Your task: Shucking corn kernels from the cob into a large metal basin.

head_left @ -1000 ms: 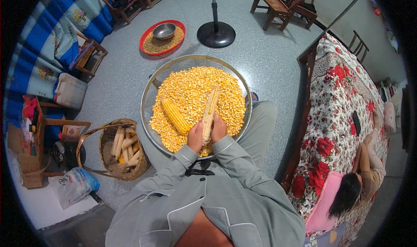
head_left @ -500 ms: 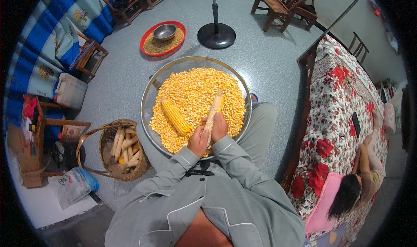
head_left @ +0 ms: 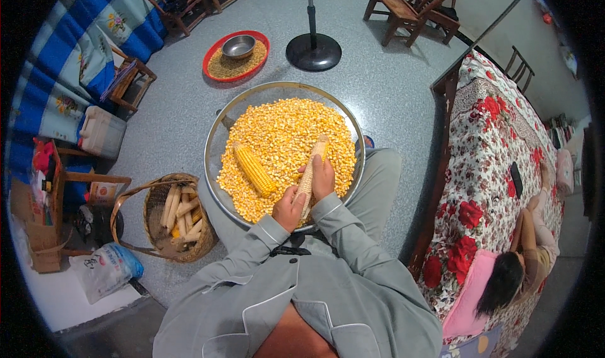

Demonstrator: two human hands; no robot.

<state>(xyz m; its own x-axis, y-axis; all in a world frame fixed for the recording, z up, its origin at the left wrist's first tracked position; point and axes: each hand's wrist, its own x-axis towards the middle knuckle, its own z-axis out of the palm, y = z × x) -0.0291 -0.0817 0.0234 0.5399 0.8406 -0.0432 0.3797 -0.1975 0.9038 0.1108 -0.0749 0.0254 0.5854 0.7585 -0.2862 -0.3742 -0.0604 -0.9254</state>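
Note:
A round metal sieve (head_left: 213,169) full of loose yellow corn kernels (head_left: 287,125) rests on my lap. Over its right half I hold a mostly stripped corn cob (head_left: 306,183), tilted with its far tip to the upper right. My left hand (head_left: 290,208) is closed round the cob's near end. Higher up, my right hand (head_left: 323,177) grips its right side, where some kernels seem to remain; the fingers hide part of it. To the left, a full yellow ear of corn (head_left: 254,169) lies on the kernels, touched by neither hand.
A wicker basket (head_left: 154,216) of bare cobs stands left of my leg. Beyond the sieve are a red tray (head_left: 208,68) with a metal bowl (head_left: 239,46) and a black stand base (head_left: 314,52). On the right, a person (head_left: 529,251) lies on a flowered bed (head_left: 469,169).
My right hand has slid a little up and to the right along the cob. The cob has shifted slightly to the right, and more of its bare middle shows.

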